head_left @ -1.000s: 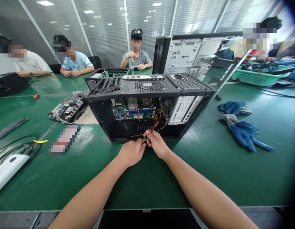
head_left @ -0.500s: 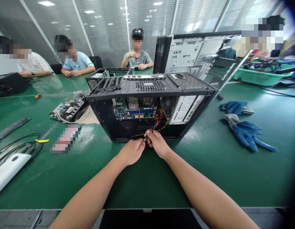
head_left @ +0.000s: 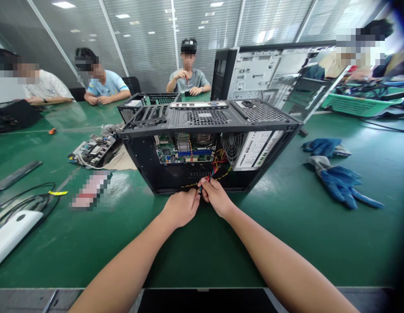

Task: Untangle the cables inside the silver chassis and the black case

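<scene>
An open black computer case [head_left: 175,178] stands on the green table in front of me. Inside it are a motherboard [head_left: 185,153] and, at the upper right, a power supply [head_left: 254,150] with a fan. A bundle of coloured cables [head_left: 214,171] runs down from the power supply to the case's near edge. My right hand [head_left: 215,195] is closed on this bundle. Beside it, my left hand [head_left: 182,208] pinches the bundle's lower end, the fingertips almost touching those of the right. What sits at the cable tips is hidden by my fingers.
Blue gloves [head_left: 338,178] lie to the right, before a green basket [head_left: 361,105] of cables. Another case [head_left: 254,74] stands behind. Left are loose boards [head_left: 95,150], a white device [head_left: 15,237] and black cables [head_left: 35,191]. Several people sit around the table, one holding a screwdriver [head_left: 187,81].
Both hands keep their hold on the cables and have hardly moved. The view has shifted very slightly, so the case and gloves appear a little farther right.
</scene>
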Demonstrator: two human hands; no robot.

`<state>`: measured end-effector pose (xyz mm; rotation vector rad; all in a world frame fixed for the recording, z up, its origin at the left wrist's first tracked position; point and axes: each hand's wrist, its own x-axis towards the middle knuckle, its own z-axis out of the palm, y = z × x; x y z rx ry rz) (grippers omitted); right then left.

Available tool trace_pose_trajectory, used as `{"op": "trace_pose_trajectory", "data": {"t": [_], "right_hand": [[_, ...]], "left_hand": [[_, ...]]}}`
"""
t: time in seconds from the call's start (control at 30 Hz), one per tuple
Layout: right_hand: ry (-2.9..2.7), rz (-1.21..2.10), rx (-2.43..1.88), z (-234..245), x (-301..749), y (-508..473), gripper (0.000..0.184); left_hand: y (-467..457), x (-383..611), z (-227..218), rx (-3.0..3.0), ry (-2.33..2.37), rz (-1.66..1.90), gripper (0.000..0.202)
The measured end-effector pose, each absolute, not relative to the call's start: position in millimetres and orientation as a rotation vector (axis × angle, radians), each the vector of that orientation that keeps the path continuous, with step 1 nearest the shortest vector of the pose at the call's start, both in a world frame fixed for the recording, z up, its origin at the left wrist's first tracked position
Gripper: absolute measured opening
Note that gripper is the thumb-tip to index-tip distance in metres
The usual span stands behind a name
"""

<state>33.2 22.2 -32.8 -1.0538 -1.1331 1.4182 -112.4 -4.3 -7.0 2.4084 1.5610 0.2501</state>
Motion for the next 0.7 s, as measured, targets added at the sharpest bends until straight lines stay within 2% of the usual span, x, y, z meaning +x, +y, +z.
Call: {"op": "trace_pose_trajectory", "data": {"t": [0.13,0.3,0.43,0.7], "right_hand": [[-1.097,1.454,-1.066,-32.4,34.4,22.3,0.034],[-1.085,1.475,-1.072,-31.9,36.7,22.4,0.038],[-1.103,1.458,-1.061,-33.4,36.5,22.4,0.037],[-1.126,1.402,-1.074,-32.5,34.4,20.3,0.032]], "left_hand": [[-1.2,-115.6,-9.6,2.087,1.284,0.499,0.028],[-0.6,-112.6,-15.0,1.752,1.114,0.576,0.027],[-5.3,-109.7,-9.9,1.997,1.263,0.538,0.026],[-14.0,-104.5,-5.0,2.443,1.658,0.148,0.029]]}}
